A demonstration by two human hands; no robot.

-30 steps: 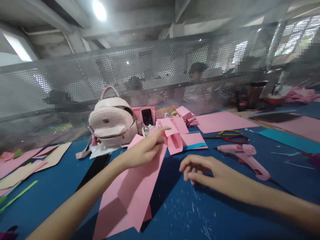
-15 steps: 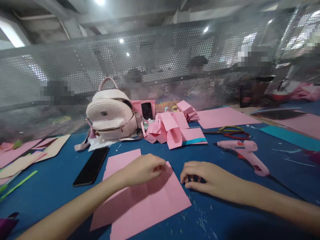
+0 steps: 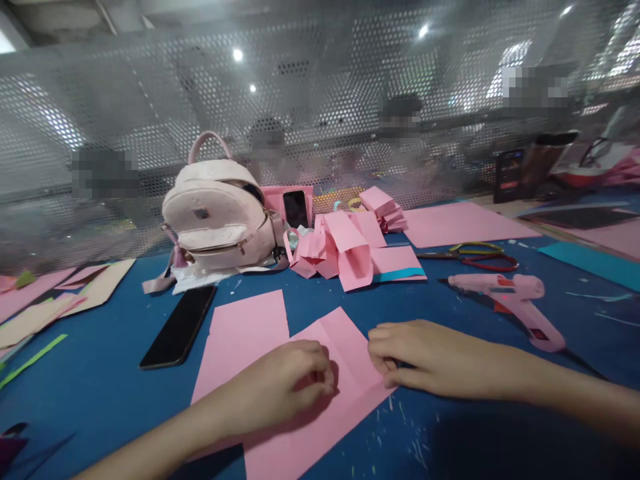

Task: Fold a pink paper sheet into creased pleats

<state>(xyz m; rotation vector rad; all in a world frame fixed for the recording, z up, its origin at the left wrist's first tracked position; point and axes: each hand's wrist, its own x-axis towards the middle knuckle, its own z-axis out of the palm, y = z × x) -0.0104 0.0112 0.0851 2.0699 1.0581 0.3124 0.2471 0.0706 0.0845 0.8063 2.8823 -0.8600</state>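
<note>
A creased sheet of pink paper lies on the blue table, overlapping a second pink sheet on its left. My left hand is over the creased sheet, its fingers curled in with nothing visible in them. At that sheet's right corner is my right hand, thumb and fingers closed around the paper's edge; the fingertips are partly hidden. To the right of that hand lies a pink hot glue gun. A black phone rests left of the sheets.
A pale pink backpack stands at the back, near folded pink paper pieces and an upright phone. Scissors lie behind the glue gun. Paper scraps cover the left side. A perforated metal screen borders the table.
My left hand has moved down and nearer over the creased sheet. My right hand, apart from the paper before, now meets its right corner. The view has tilted downward a little.
</note>
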